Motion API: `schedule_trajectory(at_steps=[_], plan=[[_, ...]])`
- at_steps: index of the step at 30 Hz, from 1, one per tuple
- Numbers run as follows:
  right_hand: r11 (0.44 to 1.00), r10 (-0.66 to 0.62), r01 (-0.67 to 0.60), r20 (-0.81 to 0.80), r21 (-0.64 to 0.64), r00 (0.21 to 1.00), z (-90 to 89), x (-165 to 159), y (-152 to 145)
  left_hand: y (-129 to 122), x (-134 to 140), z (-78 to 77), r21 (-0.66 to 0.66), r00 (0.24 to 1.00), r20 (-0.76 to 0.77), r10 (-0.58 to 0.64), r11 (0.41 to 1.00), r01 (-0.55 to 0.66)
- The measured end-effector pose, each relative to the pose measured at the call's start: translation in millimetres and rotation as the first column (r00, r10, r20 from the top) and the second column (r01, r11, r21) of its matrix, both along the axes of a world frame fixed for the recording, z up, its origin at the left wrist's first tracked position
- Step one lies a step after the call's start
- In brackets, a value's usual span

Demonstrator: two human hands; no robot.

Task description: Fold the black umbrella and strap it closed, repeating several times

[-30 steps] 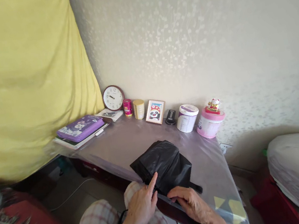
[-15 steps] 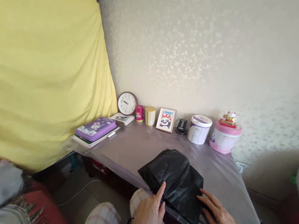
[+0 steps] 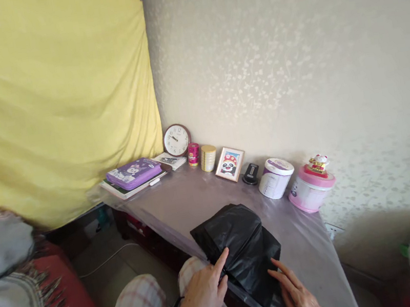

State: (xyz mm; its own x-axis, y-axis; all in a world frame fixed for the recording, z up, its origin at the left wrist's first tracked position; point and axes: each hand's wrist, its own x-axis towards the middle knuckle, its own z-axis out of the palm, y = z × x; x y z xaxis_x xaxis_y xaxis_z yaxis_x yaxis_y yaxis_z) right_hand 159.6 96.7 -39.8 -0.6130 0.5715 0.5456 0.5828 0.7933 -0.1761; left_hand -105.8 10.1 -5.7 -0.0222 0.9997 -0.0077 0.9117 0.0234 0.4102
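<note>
A folded black plastic bag [image 3: 242, 241] lies across the near part of the table, reaching its front edge. My left hand [image 3: 206, 285] grips its near left edge, with the index finger stretched over the plastic and the thumb lower down. The remaining left fingers are hidden. At the bag's right lower side, my right hand [image 3: 294, 290] is open, its fingertips resting on the plastic.
Along the wall stand a clock [image 3: 177, 140], a pink can [image 3: 193, 154], a yellow tin [image 3: 208, 158], a picture frame [image 3: 230, 164], a white tub [image 3: 276, 178] and a pink-lidded tub [image 3: 311, 189]. A purple case [image 3: 134, 173] lies on books at the table's left.
My right fingers have shifted slightly left, farther onto the bag. My left hand and the bag look nearly unchanged; the view has shifted a little.
</note>
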Motion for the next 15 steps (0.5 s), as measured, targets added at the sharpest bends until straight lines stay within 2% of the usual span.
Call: schedule_trajectory(at_steps=[3,7,15], plan=[[1.0,0.01,-0.01,-0.025,0.014,1.0,-2.6,2.0,1.6,0.3,-0.9,-1.2,0.005,1.0,0.02,0.0,1.0,-0.001],[0.998,-0.05,0.052,-0.076,0.024,0.996,-1.9,-1.4,1.7,0.6,-1.9,-3.6,0.023,1.0,0.028,-0.003,1.0,0.002],[0.988,-0.113,0.099,-0.12,-0.119,0.986,9.7,-12.1,0.5,-1.0,-5.3,3.3,0.053,0.999,0.039,0.021,0.998,-0.023]])
